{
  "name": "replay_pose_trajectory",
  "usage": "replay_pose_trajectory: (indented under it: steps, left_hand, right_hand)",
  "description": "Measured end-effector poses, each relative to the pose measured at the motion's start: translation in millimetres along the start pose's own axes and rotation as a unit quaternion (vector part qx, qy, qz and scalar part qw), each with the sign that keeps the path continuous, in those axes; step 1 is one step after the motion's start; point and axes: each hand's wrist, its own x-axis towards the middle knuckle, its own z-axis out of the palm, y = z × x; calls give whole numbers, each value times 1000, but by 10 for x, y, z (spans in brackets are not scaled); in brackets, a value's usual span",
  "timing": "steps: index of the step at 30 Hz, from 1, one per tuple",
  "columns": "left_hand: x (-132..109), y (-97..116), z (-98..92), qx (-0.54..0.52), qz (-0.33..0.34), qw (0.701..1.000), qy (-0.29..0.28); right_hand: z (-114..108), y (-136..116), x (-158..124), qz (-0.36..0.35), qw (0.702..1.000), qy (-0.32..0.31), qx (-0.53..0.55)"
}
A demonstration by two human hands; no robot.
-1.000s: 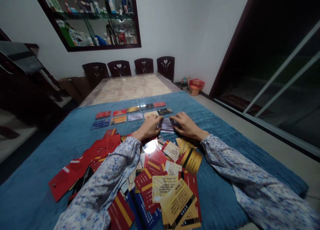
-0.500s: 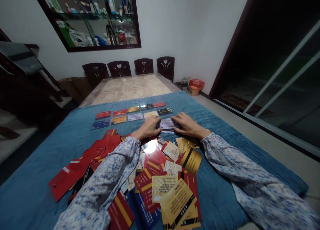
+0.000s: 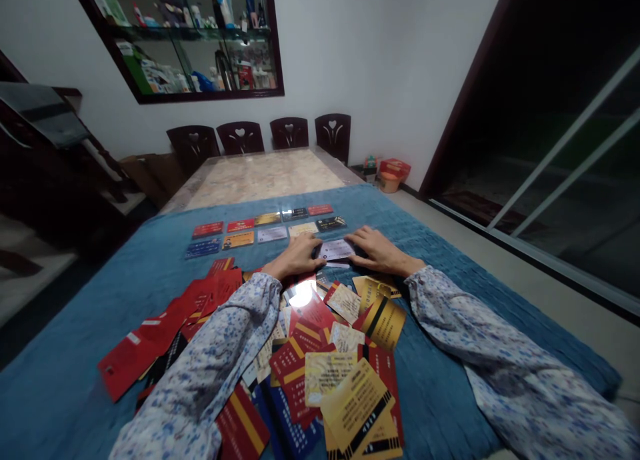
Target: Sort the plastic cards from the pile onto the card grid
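Between my hands is a pale lilac card (image 3: 336,249) with dark print, apparently on top of others. My left hand (image 3: 299,253) grips its left edge with curled fingers, and my right hand (image 3: 376,249) closes on its right edge. Just below it, the edge of another pale card (image 3: 338,265) shows. Beyond my hands, several cards lie in two rows, among them an orange card (image 3: 238,241) and a black card (image 3: 331,223). Nearer me is a loose, overlapping heap with a gold card (image 3: 384,321), red cards and blue cards. My left sleeve hides part of it.
A blue cloth (image 3: 430,380) covers the near part of the table, and its marbled top (image 3: 265,173) shows beyond. Several dark chairs (image 3: 333,137) stand at the far end. Red cards (image 3: 145,340) fan out left of my left forearm. An orange bucket (image 3: 389,182) stands on the floor.
The view has shifted very slightly. Both hands stay at the lilac card, which sits almost as before; the rows and the heap look the same.
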Motion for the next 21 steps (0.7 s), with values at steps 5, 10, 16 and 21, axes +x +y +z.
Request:
replay_pose_trajectory:
  steps: [5,10,16,21]
  left_hand:
    - [-1,1,-12,3,-7,1000,-14]
    - [-7,11,-21,1,6,1000,-24]
    - [-10,-36,8,-15,27,1000,-4]
    - [-14,-62,21,-9,40,999,1]
  right_hand:
    - [2,-5,-3,-5,1000,8,12]
    - [-18,4,-2,-7,1000,7,28]
    - [-27,51,-11,11,999,-2,41]
    - [-30,96,-19,19,998,-18,51]
